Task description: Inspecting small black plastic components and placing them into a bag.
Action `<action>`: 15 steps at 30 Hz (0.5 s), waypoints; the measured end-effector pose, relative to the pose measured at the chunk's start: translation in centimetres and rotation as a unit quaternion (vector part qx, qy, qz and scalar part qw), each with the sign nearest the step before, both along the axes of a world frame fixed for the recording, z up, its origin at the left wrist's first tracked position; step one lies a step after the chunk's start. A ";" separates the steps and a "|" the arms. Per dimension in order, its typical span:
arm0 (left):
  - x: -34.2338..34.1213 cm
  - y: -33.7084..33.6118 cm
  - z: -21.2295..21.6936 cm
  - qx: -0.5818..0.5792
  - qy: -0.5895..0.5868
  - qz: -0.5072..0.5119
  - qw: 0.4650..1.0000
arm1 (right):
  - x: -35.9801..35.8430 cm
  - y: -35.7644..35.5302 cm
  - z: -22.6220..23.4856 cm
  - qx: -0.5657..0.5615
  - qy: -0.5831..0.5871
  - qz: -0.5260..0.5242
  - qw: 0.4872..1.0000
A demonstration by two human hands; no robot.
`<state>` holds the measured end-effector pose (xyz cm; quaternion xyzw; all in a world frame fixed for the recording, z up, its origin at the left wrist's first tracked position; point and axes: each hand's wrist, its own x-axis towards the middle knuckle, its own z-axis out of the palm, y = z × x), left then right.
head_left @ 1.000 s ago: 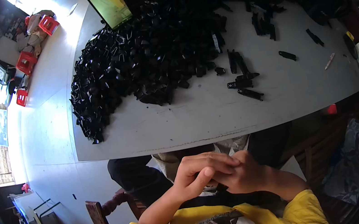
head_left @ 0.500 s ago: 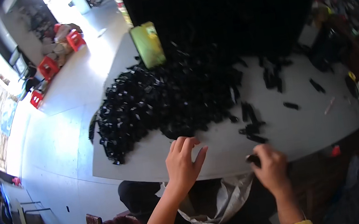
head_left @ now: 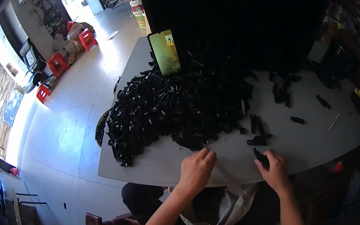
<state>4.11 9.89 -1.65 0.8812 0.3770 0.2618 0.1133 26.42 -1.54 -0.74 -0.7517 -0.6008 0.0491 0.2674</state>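
Hands lower now: left hand (head_left: 197,170) curled on table (head_left: 160,166), right hand (head_left: 273,170) gripping black part (head_left: 260,156).

A small black plastic part (head_left: 260,156) stuck up from the right hand (head_left: 273,170) at the table's near edge, dark and narrow, its shape hard to make out. A big pile (head_left: 179,105) of similar black parts lay heaped just beyond the left hand (head_left: 196,171).

Daylight glares off the floor (head_left: 67,128) at left (right side murky), fisheye edges bending darkly.
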 end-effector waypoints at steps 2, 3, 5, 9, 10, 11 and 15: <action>-0.3 -0.5 -0.6 -0.014 0.015 -0.045 0.999 | -0.5 -0.4 -0.7 0.037 0.080 0.027 0.996; -0.6 -1.0 -0.4 -0.021 0.023 -0.041 0.999 | -1.1 -0.9 -0.5 0.018 0.086 0.021 0.996; -0.7 -1.7 0.5 -0.029 0.010 -0.032 0.999 | -2.1 -0.5 0.5 -0.005 0.195 0.042 0.980; -0.5 -1.6 0.8 -0.035 -0.007 -0.034 0.999 | -3.3 -0.2 1.0 0.022 0.161 0.094 0.982; -0.6 -2.0 0.9 -0.043 -0.005 -0.039 0.998 | -3.4 -0.4 1.2 0.029 0.151 0.113 0.982; -0.8 -2.3 1.0 -0.108 -0.080 -0.055 0.989 | -3.5 -0.5 1.4 0.036 0.143 0.133 0.980; -1.5 -3.8 2.3 -0.190 -0.190 -0.082 0.960 | -4.2 -0.8 3.3 0.037 0.114 0.172 0.978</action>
